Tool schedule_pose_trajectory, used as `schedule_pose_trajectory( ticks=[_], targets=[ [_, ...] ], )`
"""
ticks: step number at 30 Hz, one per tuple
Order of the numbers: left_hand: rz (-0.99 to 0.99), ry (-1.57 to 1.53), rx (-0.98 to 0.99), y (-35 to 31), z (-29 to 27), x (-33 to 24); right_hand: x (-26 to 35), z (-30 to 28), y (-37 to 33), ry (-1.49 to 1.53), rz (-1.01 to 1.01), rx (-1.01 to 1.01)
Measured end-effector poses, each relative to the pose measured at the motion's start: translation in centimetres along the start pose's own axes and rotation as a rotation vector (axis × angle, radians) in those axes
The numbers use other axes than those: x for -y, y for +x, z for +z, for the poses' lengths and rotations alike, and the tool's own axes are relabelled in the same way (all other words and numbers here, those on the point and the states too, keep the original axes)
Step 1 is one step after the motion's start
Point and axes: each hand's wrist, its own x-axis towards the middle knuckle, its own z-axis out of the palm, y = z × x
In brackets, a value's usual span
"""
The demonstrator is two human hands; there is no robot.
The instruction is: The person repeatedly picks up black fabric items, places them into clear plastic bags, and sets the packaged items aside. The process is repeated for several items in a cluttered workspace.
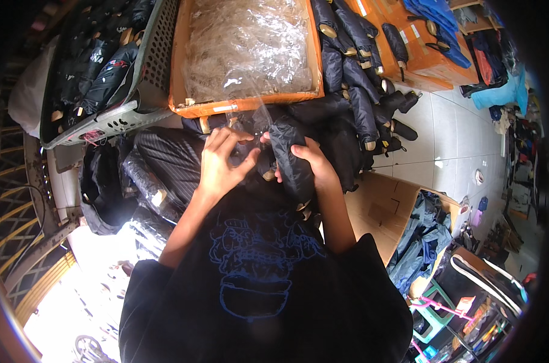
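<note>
In my right hand [314, 158] is a black folding umbrella [291, 158], wrapped in its dark fabric, with my thumb across it. My left hand [225, 158] is just left of it, its fingers and thumb curled at a clear plastic bag [250, 97]. The bag is thin and see-through, so its edges are hard to follow; it stretches up from my hands over the rim of an orange carton [250, 104]. Many more clear bags [250, 36] lie heaped in that carton. Below my hands, dark umbrellas and striped dark cloth [168, 157] cover my lap area.
A grey perforated crate [156, 60] of black umbrellas stands at the far left. Black wrapped umbrellas [362, 115] pile up right of the carton. An open cardboard box [377, 206] with dark blue fabric sits at right, near a green stool [435, 317]. Tiled floor [432, 127] shows beyond.
</note>
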Motion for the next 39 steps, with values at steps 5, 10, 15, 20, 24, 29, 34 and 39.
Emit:
schedule_pose_trajectory(
  ticks=[5,10,15,20,24,29,34,39],
  targets=[
    [0.085,0.082,-0.025,0.1,-0.3,-1.1,-0.2,-0.5,0.2,-0.005,0.015,0.025],
    [0.075,0.135,-0.056,-1.2,0.2,0.2,-0.7,-0.9,0.1,-0.034,0.051,-0.004],
    [0.002,0.214,-0.173,-0.4,0.3,0.0,0.1,-0.1,-1.1,-0.163,0.059,-0.018],
    [0.071,0.245,-0.193,1.2,0.0,-0.8,0.8,0.6,-2.1,-0.736,0.075,0.11],
    [0.174,0.231,-0.183,1.3,-0.2,-1.2,-0.1,0.8,-0.9,-0.479,0.133,0.137],
    [0.177,0.21,-0.173,0.9,-0.6,-1.4,0.4,1.2,-1.3,-0.249,0.308,0.02],
    [0.085,0.14,-0.103,0.3,-0.8,-2.0,-1.2,0.8,-1.0,-0.536,-0.046,-0.028],
    [0.092,0.075,-0.098,-0.4,-0.6,-2.3,-2.4,1.0,-0.9,-0.598,-0.198,-0.116]
  ],
)
